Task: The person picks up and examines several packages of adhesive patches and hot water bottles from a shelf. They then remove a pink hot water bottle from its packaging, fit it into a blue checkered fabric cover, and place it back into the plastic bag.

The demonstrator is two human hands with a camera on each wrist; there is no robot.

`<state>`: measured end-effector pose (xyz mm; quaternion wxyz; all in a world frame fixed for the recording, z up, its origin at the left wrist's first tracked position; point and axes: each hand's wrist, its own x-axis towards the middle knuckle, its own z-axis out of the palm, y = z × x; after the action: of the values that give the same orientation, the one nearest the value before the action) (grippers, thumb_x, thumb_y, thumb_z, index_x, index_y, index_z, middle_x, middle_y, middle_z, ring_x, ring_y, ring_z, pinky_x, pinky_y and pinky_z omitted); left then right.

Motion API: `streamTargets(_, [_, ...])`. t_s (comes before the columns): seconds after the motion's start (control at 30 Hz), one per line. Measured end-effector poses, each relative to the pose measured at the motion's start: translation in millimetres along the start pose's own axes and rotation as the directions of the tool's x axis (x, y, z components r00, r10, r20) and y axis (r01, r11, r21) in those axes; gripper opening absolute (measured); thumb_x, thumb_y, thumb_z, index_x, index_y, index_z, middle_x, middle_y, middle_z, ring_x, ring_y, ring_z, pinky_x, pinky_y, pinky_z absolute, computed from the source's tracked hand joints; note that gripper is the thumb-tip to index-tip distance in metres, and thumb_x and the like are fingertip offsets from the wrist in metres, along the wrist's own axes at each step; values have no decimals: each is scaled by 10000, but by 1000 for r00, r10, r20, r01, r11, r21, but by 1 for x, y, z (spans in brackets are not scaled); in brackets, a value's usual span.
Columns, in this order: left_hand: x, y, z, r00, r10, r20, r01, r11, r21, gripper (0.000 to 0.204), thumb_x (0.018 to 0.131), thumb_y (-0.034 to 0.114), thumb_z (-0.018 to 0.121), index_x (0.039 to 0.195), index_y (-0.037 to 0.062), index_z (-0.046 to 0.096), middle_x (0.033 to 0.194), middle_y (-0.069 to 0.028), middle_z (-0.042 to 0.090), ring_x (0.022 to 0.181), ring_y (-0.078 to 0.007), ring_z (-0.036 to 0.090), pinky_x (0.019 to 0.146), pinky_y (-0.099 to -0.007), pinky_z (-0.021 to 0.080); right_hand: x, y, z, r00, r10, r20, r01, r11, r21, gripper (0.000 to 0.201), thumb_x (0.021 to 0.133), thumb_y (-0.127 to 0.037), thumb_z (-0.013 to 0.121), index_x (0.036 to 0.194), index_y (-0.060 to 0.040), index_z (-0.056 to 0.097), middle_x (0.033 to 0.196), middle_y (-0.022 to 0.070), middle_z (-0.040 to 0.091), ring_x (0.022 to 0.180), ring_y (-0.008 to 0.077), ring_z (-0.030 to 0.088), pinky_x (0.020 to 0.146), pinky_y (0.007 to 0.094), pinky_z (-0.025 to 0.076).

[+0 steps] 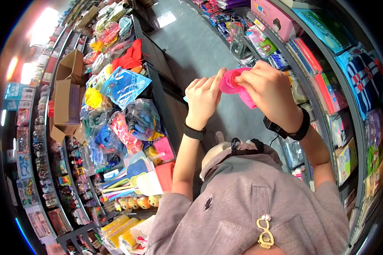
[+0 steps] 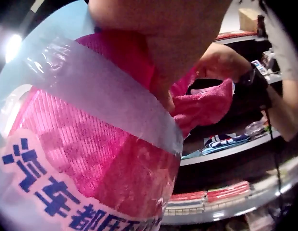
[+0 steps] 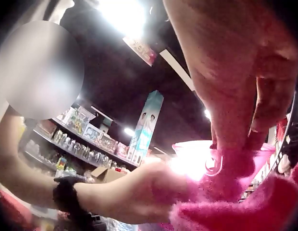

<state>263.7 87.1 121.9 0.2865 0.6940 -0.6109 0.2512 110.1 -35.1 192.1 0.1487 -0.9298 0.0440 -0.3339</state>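
My left hand (image 1: 203, 98) is raised in front of the chest, its fingers and thumb gripping one edge of a bright pink fuzzy cloth (image 1: 247, 100). The right hand (image 1: 273, 92) pinches the same cloth from the other side, fingertips inside a rounded pink part (image 1: 228, 83). A small pale ring (image 3: 214, 164) shows under the right fingers in the right wrist view. Close to the left hand is a pale blue and clear wrapper (image 2: 105, 94) with dark blue lettering, with pink ribbed material (image 2: 72, 144) visible through it. The cloth's exact kind I cannot tell.
Shelves of packaged goods (image 1: 312, 83) line the right side. At left stands a counter heaped with bagged textiles (image 1: 142, 119), with an open cardboard box (image 1: 67, 102) behind it. A grey floor aisle (image 1: 187, 46) runs ahead between them.
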Motion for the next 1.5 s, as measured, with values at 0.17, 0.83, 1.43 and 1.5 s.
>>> streamTargets(0.17, [-11,14,4,998,-20,58,21,1000,-15,507,690,122,682,1191,106,604,777,5,648,593,-166,559,561,-309,430,0,2,4,992,-76,101,76,997,8,98,712,-62,592,809,-77,600,700,104,617,683,293,600,550,395,477])
streamTargets(0.83, [-29,17,10,990,-82,115,95,989,-111,416,723,162,674,1121,53,625,733,-31,627,618,-201,583,582,-329,438,26,33,-1,797,-457,395,491,871,19,164,776,-211,602,704,-65,583,664,68,561,662,248,606,584,352,473])
streamTargets(1.43, [-17,11,1,987,10,162,33,966,-258,175,721,184,683,810,55,609,638,-70,569,597,-268,577,580,-365,450,33,36,-6,630,-708,317,748,664,-2,99,706,-120,646,739,-62,574,962,46,524,865,193,534,722,294,431])
streamTargets(1.5, [-21,10,6,991,9,137,26,968,-249,172,720,182,683,810,55,607,637,-68,570,595,-265,577,575,-361,448,27,35,3,683,-669,294,715,694,-83,127,684,-130,661,663,-49,566,989,51,516,975,190,501,809,325,379])
